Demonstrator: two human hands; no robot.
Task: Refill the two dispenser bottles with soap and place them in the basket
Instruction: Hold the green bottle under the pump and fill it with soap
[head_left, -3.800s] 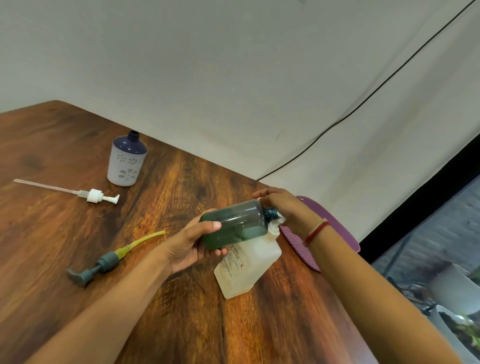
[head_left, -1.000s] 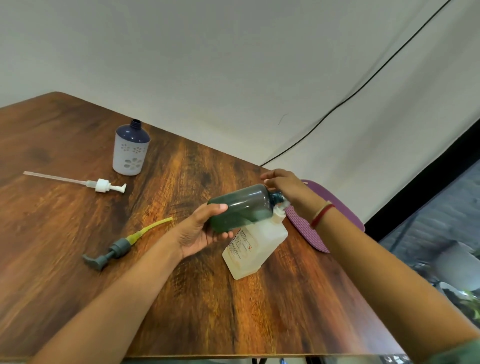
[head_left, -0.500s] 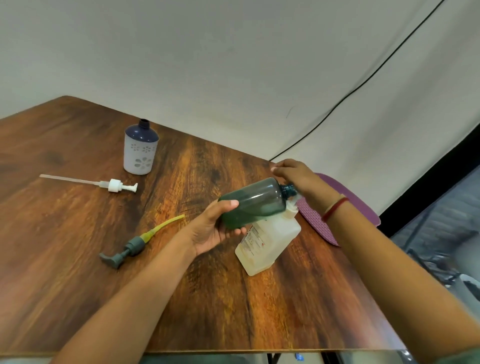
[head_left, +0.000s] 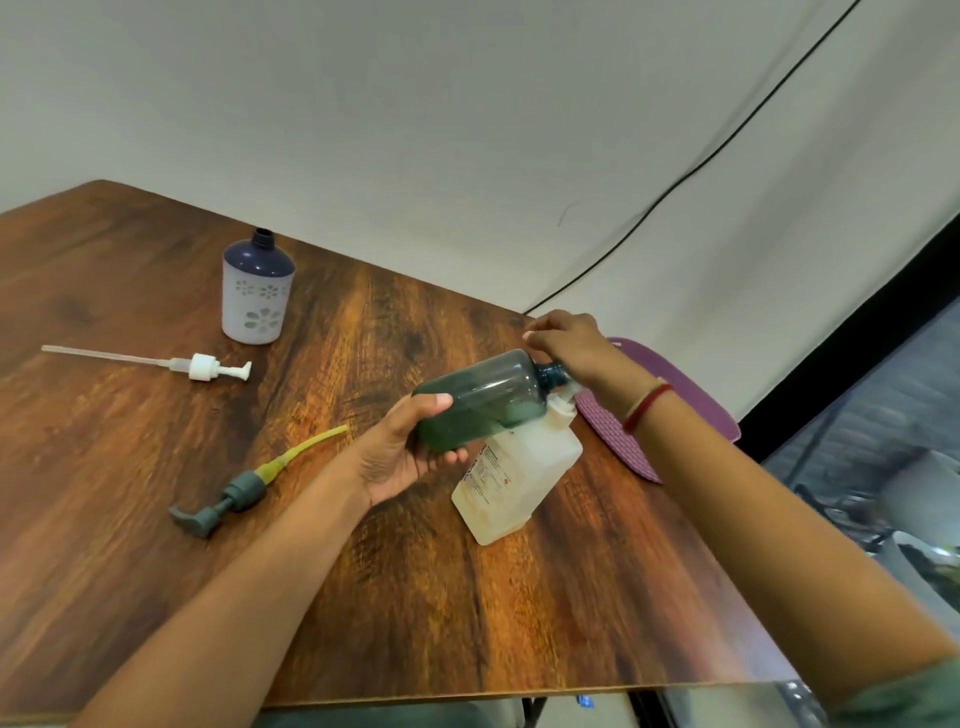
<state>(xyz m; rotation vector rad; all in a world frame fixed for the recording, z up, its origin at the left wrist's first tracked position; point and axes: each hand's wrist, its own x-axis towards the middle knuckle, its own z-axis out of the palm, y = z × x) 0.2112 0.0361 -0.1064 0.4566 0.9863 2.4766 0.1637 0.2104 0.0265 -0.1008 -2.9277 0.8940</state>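
Fingers of the left hand are clamping the tilted green bottle mid-frame; the right hand is curling over its neck, grip unclear, above the white jug.

Two bottles, two pumps, one jug, one basket

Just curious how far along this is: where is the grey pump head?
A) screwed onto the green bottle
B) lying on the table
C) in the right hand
B: the grey pump head lies on the table, apart from the green bottle held by the left hand.
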